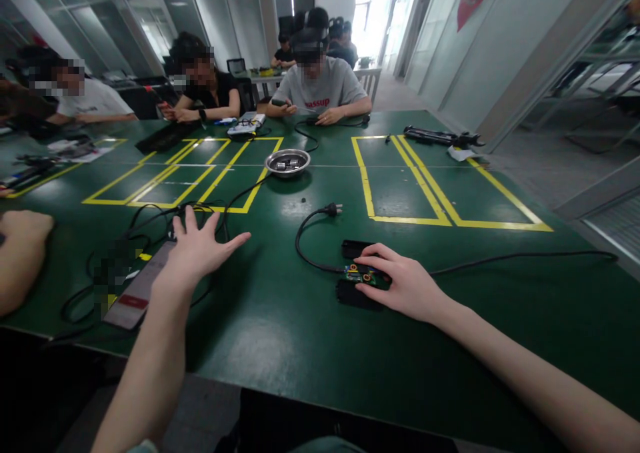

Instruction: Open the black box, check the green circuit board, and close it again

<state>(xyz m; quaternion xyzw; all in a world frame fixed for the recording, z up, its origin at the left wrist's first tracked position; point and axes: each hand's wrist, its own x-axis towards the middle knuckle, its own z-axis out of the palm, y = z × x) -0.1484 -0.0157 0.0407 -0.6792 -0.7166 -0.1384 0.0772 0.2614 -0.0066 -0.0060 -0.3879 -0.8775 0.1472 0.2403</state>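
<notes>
My left hand hovers with spread fingers above the table, just right of a phone-like flat slab and a tangle of black cables. Nothing is in that hand. Under my right hand lies a small green circuit board with copper-coloured coils; thumb and fingers bend around its right end. Black casing halves lie on either side of it, one above and one below. From the board a black cord curves to a plug. Another black cord leads off right.
A metal bowl holding small metal parts stands mid-table. Yellow tape marks rectangles on the green table. A folded black tripod-like item lies far right. Across sits a person; another person's arm rests at left.
</notes>
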